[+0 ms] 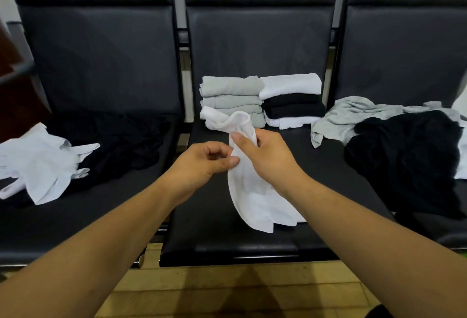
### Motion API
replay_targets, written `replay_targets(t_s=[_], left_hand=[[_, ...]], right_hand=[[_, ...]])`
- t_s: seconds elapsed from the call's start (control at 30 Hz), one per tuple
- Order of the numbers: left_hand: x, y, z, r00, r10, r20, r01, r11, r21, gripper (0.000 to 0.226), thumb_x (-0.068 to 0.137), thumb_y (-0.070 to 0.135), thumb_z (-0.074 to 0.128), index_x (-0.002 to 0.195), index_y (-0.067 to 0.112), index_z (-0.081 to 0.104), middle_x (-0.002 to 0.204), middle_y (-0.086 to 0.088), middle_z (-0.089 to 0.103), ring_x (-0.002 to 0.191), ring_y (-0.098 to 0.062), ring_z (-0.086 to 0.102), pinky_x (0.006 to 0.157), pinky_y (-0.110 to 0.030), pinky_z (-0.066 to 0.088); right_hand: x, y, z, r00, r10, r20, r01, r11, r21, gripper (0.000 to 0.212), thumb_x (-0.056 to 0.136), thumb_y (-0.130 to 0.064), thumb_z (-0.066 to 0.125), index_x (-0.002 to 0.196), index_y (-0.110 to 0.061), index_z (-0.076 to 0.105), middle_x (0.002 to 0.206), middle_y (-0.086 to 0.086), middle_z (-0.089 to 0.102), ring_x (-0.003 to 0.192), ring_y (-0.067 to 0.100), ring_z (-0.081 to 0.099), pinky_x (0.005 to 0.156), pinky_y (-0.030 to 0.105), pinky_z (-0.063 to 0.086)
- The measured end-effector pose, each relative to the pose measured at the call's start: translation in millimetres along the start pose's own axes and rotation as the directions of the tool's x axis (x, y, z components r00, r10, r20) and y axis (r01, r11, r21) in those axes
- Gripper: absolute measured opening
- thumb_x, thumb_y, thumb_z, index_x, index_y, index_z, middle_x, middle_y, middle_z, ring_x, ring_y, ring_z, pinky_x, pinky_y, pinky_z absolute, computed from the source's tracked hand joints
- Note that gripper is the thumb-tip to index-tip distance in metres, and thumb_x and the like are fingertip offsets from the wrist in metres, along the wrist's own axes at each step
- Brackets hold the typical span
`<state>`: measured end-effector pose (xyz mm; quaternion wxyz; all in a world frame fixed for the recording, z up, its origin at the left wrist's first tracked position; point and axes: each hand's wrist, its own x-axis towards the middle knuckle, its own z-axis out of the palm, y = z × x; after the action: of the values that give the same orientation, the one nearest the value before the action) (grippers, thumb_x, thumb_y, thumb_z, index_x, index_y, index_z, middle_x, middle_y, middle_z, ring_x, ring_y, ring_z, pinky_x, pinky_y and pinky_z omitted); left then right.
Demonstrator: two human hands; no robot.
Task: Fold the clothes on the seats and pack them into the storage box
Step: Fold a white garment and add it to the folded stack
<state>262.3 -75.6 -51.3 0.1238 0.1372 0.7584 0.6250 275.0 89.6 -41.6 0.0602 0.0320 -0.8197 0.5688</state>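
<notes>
Presently both hands hold a limp white cotton garment (252, 191) above the middle black padded seat (214, 229): right hand (267, 158) grips it, left hand (202, 163) pinches an edge, likely to straighten it for folding.

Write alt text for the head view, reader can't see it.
A right hand grips and a left hand pinches a white garment above the middle seat. Behind it sit two stacks of folded clothes. Unfolded clothes lie on both side seats.
</notes>
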Motion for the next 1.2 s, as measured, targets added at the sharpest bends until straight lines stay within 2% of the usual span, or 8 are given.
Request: replay_targets(t_s=[0.2, 0.33, 0.53, 0.67, 0.8, 0.9, 1.0, 1.2], left_hand=[[2.0, 3.4, -8.2, 0.998, 0.022, -0.065, -0.039, 0.959, -0.281, 0.023, 0.095, 0.004, 0.059, 0.074, 0.011, 0.052, 0.066, -0.004, 0.058, 0.072, -0.018, 0.057, 0.079, -0.033, 0.048], [0.0, 8.3, -14.1, 0.991, -0.015, -0.133, -0.033, 0.935, -0.352, 0.027, 0.099, -0.005, 0.043, 0.077, 0.009, 0.049, 0.072, -0.006, 0.059, 0.07, -0.018, 0.061, 0.067, -0.03, 0.054], [1.8, 10.6, -11.6, 0.983, -0.053, -0.174, -0.018, 0.922, -0.386, 0.027, 0.101, -0.001, 0.043, 0.077, 0.01, 0.05, 0.078, -0.006, 0.062, 0.074, -0.018, 0.06, 0.069, -0.031, 0.048], [2.3, 10.6, -18.2, 0.958, -0.068, -0.279, -0.034, 0.939, -0.343, 0.025, 0.1, 0.0, 0.044, 0.079, 0.01, 0.05, 0.087, -0.013, 0.056, 0.08, -0.024, 0.057, 0.071, -0.033, 0.047], [4.7, 3.5, -31.8, 0.908, -0.136, -0.395, -0.007, 0.94, -0.34, 0.021, 0.1, 0.006, 0.05, 0.08, 0.012, 0.053, 0.094, -0.012, 0.052, 0.091, -0.027, 0.05, 0.08, -0.042, 0.043], [4.7, -5.3, -36.3, 0.885, -0.044, -0.464, 0.104, 0.989, 0.103, 0.007, 0.095, 0.015, 0.059, 0.089, 0.013, 0.056, 0.094, -0.005, 0.062, 0.091, -0.02, 0.057, 0.079, -0.033, 0.046], [0.4, -2.1, -20.6, 0.922, 0.193, -0.335, -0.029, 0.899, 0.437, 0.012, 0.09, 0.028, 0.07, 0.097, 0.025, 0.061, 0.103, 0.007, 0.057, 0.091, 0.0, 0.057, 0.074, -0.012, 0.044], [0.2, 13.2, 11.5, 0.999, 0.033, -0.011, -0.029, 0.964, 0.263, 0.024, 0.087, 0.037, 0.073, 0.106, 0.023, 0.069, 0.095, 0.004, 0.074, 0.087, -0.009, 0.071, 0.074, -0.024, 0.056]], right_hand=[[10.8, 2.2, -19.3, 0.987, 0.145, -0.073, -0.123, 0.959, 0.254, 0.04, 0.101, -0.037, 0.056, 0.088, -0.001, 0.066, 0.074, 0.0, 0.063, 0.071, 0.013, 0.059, 0.067, 0.026, 0.045], [16.0, 5.9, -37.5, 0.96, 0.277, -0.031, -0.199, 0.76, 0.618, 0.028, 0.101, -0.028, 0.058, 0.108, -0.004, 0.07, 0.11, 0.011, 0.075, 0.106, 0.026, 0.07, 0.101, 0.043, 0.051], [9.7, -1.3, -35.8, 0.934, 0.239, 0.264, -0.348, 0.46, 0.817, 0.042, 0.096, -0.023, 0.062, 0.132, 0.0, 0.06, 0.126, 0.017, 0.069, 0.116, 0.032, 0.067, 0.101, 0.048, 0.051], [8.1, -3.3, -40.5, 0.914, 0.191, 0.359, -0.403, 0.542, 0.737, 0.023, 0.092, -0.019, 0.065, 0.108, -0.002, 0.064, 0.09, 0.008, 0.073, 0.076, 0.018, 0.07, 0.074, 0.03, 0.054], [14.0, 1.7, -48.0, 0.937, 0.156, 0.312, -0.335, 0.655, 0.677, 0.017, 0.087, -0.016, 0.068, 0.081, -0.011, 0.053, 0.07, 0.003, 0.043, 0.053, 0.011, 0.037, 0.048, 0.021, 0.038], [14.1, 4.8, -50.1, 0.947, 0.15, 0.283, -0.313, 0.621, 0.719, 0.012, 0.09, -0.009, 0.065, 0.081, -0.008, 0.056, 0.076, 0.008, 0.05, 0.059, 0.013, 0.047, 0.056, 0.023, 0.052], [11.2, 5.0, -42.2, 0.952, 0.152, 0.265, -0.3, 0.638, 0.71, 0.017, 0.093, -0.002, 0.062, 0.079, -0.009, 0.056, 0.067, 0.007, 0.054, 0.055, 0.012, 0.052, 0.061, 0.025, 0.055], [9.5, 0.6, -28.4, 0.958, 0.104, 0.266, -0.247, 0.768, 0.591, 0.013, 0.095, 0.001, 0.06, 0.101, -0.009, 0.055, 0.076, 0.011, 0.061, 0.062, 0.019, 0.058, 0.059, 0.03, 0.052]])
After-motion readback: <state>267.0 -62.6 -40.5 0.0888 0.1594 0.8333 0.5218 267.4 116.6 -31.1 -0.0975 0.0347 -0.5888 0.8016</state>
